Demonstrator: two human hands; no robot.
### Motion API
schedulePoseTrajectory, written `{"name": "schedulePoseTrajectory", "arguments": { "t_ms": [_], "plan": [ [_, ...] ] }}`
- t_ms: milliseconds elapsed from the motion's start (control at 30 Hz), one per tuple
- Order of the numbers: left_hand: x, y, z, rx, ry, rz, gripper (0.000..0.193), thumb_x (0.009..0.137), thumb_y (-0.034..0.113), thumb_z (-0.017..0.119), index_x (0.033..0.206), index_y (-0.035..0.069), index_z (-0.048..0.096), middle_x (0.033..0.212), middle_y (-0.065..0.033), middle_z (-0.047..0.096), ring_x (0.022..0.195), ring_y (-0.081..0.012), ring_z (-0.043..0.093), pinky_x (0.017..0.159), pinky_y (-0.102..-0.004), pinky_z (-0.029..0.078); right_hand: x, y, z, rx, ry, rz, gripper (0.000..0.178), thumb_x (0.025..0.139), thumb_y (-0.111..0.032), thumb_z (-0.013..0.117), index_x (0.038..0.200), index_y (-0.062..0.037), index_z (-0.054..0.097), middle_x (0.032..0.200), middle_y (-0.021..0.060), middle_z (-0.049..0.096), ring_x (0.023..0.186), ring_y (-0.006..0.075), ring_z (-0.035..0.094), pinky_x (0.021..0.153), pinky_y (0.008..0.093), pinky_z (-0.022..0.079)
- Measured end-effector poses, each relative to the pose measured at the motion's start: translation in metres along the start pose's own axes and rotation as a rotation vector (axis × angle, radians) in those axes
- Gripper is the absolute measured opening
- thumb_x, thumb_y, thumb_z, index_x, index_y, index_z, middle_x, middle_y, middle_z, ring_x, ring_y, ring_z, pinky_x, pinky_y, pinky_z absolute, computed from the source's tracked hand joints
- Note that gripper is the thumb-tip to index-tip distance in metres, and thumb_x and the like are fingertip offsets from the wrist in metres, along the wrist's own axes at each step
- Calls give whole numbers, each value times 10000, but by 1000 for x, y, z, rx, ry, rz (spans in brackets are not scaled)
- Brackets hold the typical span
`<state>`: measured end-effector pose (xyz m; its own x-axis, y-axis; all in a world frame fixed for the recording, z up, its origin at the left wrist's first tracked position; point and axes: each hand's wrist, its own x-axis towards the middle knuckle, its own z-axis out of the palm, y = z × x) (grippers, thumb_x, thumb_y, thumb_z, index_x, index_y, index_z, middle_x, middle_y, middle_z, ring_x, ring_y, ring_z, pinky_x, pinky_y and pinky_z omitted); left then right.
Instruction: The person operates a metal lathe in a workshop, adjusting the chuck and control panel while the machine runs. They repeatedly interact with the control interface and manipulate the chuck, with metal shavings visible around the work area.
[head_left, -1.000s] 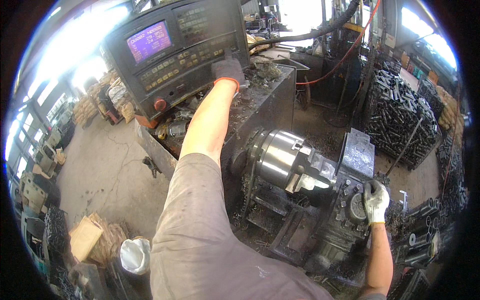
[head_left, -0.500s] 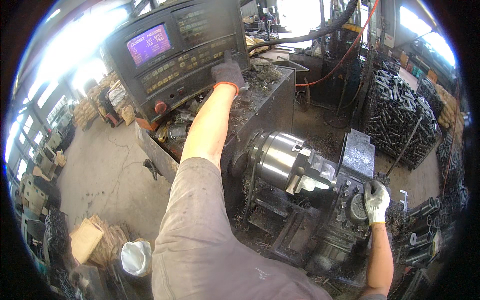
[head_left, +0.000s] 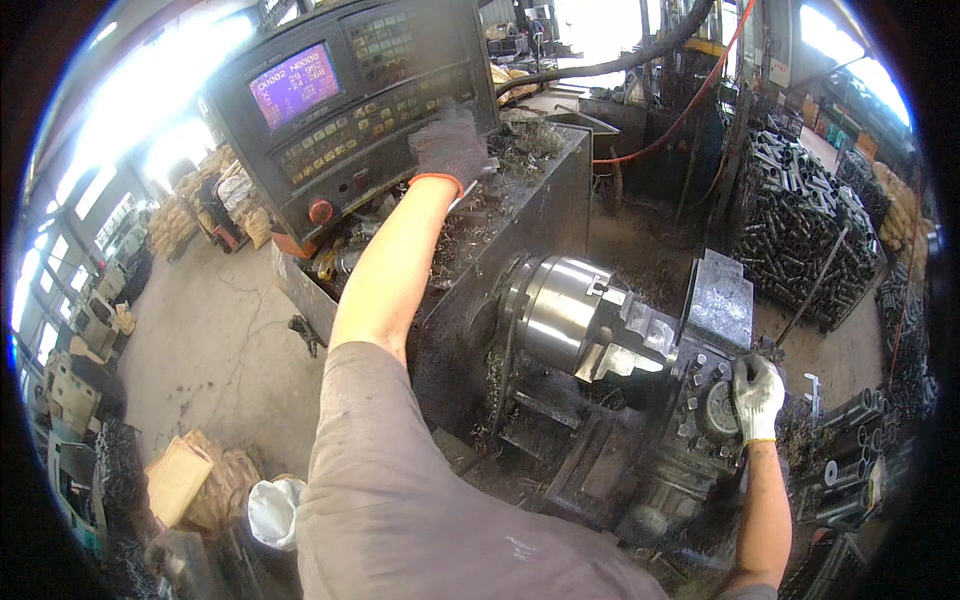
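While left hand (head_left: 450, 148) presses control panel (head_left: 370, 110) keys, right hand (head_left: 757, 397) clenched on tool-post handle (head_left: 718, 410); chuck (head_left: 560, 310) start likely next

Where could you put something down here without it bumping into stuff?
The bare grey concrete floor left of the dark control panel is open. The machine top by the grey-gloved left hand is littered with metal shavings. Around the white-gloved right hand it is crowded.

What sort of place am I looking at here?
Most likely a metalworking shop: a lathe chuck beside a keyed control panel with a lit screen, and stacks of cut metal tubes on the floor.
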<state>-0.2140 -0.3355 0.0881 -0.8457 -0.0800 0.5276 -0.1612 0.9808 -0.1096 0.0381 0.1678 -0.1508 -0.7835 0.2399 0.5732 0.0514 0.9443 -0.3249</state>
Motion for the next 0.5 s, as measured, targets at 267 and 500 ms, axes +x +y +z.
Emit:
{"name": "schedulePoseTrajectory", "arguments": {
  "t_ms": [267,500],
  "plan": [
    [-15,-43,-22,67,135,25,525,967,405,597,1386,95,662,1542,-221,548,1243,-451,669,940,-673,532,0,4,2,41,37,-58,219,943,-266,776,981,-52,759,949,172,766,855,364,738,799,429,590],
    [5,-63,-10,163,-36,-21,679,935,435,669,1524,121,549,1728,-190,280,1387,-502,552,1048,-754,446,-6,19,12,-34,110,-85,271,946,-281,783,1060,-37,753,1028,141,788,922,295,758,889,386,598]
  ]
}}
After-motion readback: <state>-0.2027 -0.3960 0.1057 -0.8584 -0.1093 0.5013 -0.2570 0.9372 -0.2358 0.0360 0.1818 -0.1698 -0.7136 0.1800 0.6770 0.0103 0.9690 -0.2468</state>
